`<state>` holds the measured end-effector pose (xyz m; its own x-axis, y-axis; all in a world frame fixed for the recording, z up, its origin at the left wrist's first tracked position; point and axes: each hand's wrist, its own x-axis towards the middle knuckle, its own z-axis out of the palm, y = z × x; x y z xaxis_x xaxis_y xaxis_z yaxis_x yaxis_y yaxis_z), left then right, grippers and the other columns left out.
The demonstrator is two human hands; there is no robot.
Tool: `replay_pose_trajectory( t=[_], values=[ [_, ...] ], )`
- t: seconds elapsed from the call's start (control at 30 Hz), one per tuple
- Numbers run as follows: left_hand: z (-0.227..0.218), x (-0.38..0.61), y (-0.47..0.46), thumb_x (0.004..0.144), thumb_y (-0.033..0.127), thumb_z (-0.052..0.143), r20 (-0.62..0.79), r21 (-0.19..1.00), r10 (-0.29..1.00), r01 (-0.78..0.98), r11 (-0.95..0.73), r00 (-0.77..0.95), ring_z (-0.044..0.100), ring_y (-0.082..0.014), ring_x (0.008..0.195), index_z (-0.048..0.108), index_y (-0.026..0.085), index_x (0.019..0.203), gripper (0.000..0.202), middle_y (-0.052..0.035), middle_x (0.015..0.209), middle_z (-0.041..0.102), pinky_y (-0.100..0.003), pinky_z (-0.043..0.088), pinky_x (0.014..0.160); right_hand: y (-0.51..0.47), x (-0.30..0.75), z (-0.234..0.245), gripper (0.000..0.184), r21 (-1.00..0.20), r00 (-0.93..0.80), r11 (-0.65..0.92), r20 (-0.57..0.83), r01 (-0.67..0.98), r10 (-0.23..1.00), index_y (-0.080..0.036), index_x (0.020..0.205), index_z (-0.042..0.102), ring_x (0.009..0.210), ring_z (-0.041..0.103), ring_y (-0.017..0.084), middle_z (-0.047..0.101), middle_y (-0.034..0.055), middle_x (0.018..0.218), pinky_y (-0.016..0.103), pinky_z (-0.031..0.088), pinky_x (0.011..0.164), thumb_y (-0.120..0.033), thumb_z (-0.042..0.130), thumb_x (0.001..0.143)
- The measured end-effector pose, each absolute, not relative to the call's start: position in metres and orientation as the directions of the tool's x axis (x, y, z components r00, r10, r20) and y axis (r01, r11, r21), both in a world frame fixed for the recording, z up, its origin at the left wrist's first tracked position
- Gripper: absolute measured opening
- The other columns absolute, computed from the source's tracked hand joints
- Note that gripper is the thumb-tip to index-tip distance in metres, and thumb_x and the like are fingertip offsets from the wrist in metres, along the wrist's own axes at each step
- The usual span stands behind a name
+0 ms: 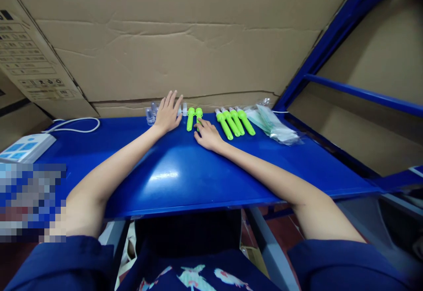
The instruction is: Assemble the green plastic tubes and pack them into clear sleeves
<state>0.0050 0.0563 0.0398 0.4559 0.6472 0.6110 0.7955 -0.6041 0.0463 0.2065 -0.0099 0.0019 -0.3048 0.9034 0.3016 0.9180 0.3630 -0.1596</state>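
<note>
My left hand (169, 113) reaches to the back of the blue table with its fingers spread, holding nothing visible. It is over a row of small clear plastic pieces (150, 115), some hidden behind it. My right hand (209, 136) rests with loosely parted fingers on the lower part of a bright green plastic tube-shaped piece (198, 113), covering part of it. A matching green piece (190, 120) lies just to the left. Right of my right hand, several longer green pieces with clear tips (234, 122) lie side by side at a slant.
Clear plastic bags (276, 125) lie at the back right of the blue table (185, 172). A white power strip (28, 147) with a looped white cable (77, 125) is at the left. Cardboard (185, 39) walls the back, and a blue metal frame (360, 92) rises at the right.
</note>
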Motion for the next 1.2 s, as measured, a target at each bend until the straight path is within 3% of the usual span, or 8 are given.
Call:
replay_pose_trajectory(
  t=[0.1, 0.2, 0.43, 0.6, 0.77, 0.97, 1.2],
  values=[
    [0.042, 0.015, 0.072, 0.089, 0.033, 0.049, 0.596, 0.084, 0.714, 0.856, -0.510, 0.367, 0.030, -0.0452, 0.151, 0.043, 0.008, 0.152, 0.068, -0.0240, 0.162, 0.036, -0.066, 0.013, 0.123, -0.009, 0.207, 0.001, 0.042, -0.143, -0.311, 0.362, 0.289, 0.921, 0.905, -0.010, 0.133, 0.062, 0.145, 0.041, 0.037, 0.042, 0.0195, 0.160, 0.053, 0.043, 0.112, -0.027, 0.045, 0.099],
    [0.043, 0.018, 0.074, 0.088, 0.025, 0.047, 0.565, 0.077, 0.763, 0.900, -0.429, 0.315, 0.046, -0.0455, 0.140, 0.055, 0.005, 0.140, 0.056, -0.0260, 0.154, 0.045, -0.064, 0.011, 0.123, -0.009, 0.207, 0.001, 0.042, -0.135, -0.314, 0.362, 0.286, 0.922, 0.906, -0.009, 0.134, 0.062, 0.145, 0.041, 0.037, 0.042, 0.0195, 0.160, 0.052, 0.043, 0.112, -0.027, 0.045, 0.099],
    [0.047, 0.014, 0.062, 0.095, 0.020, 0.038, 0.427, -0.137, 0.834, 0.937, -0.323, 0.349, 0.064, -0.0399, 0.118, 0.060, 0.003, 0.128, 0.043, -0.0271, 0.150, 0.048, -0.058, 0.031, 0.113, -0.012, 0.206, 0.003, 0.043, -0.142, -0.301, 0.347, 0.267, 0.927, 0.915, -0.009, 0.136, 0.061, 0.146, 0.039, 0.036, 0.041, 0.0183, 0.160, 0.051, 0.040, 0.114, -0.027, 0.044, 0.100],
    [0.050, 0.014, 0.061, 0.094, 0.009, 0.036, 0.366, -0.179, 0.870, 0.942, -0.283, 0.331, 0.062, -0.0378, 0.121, 0.056, 0.003, 0.131, 0.043, -0.0281, 0.151, 0.045, -0.047, 0.045, 0.101, -0.011, 0.206, 0.003, 0.043, -0.137, -0.304, 0.348, 0.264, 0.928, 0.915, -0.010, 0.136, 0.061, 0.147, 0.039, 0.035, 0.041, 0.0179, 0.161, 0.050, 0.040, 0.114, -0.027, 0.044, 0.100],
    [0.048, 0.012, 0.065, 0.093, 0.002, 0.034, 0.341, -0.168, 0.870, 0.933, -0.317, 0.357, 0.061, -0.0350, 0.121, 0.058, 0.002, 0.126, 0.041, -0.0266, 0.134, 0.056, -0.042, 0.047, 0.099, -0.010, 0.206, 0.003, 0.043, -0.131, -0.304, 0.345, 0.260, 0.929, 0.917, -0.010, 0.136, 0.061, 0.146, 0.039, 0.034, 0.041, 0.0177, 0.161, 0.049, 0.041, 0.113, -0.027, 0.043, 0.100],
    [0.043, 0.004, 0.068, 0.099, 0.012, 0.033, 0.350, -0.190, 0.837, 0.907, -0.377, 0.421, 0.061, -0.0349, 0.118, 0.058, 0.002, 0.126, 0.038, -0.0257, 0.129, 0.060, -0.043, 0.046, 0.099, -0.011, 0.206, 0.003, 0.043, -0.133, -0.299, 0.340, 0.259, 0.931, 0.918, -0.010, 0.136, 0.061, 0.147, 0.038, 0.034, 0.040, 0.0176, 0.161, 0.050, 0.039, 0.114, -0.027, 0.044, 0.101],
    [0.045, 0.006, 0.066, 0.095, 0.020, 0.040, 0.467, -0.189, 0.771, 0.901, -0.391, 0.433, 0.051, -0.0415, 0.131, 0.057, 0.000, 0.128, 0.041, -0.0296, 0.137, 0.054, -0.054, 0.037, 0.107, -0.009, 0.206, 0.002, 0.043, -0.139, -0.302, 0.345, 0.261, 0.928, 0.917, -0.011, 0.136, 0.061, 0.147, 0.038, 0.034, 0.040, 0.0174, 0.161, 0.050, 0.040, 0.113, -0.028, 0.044, 0.100]
  ],
)
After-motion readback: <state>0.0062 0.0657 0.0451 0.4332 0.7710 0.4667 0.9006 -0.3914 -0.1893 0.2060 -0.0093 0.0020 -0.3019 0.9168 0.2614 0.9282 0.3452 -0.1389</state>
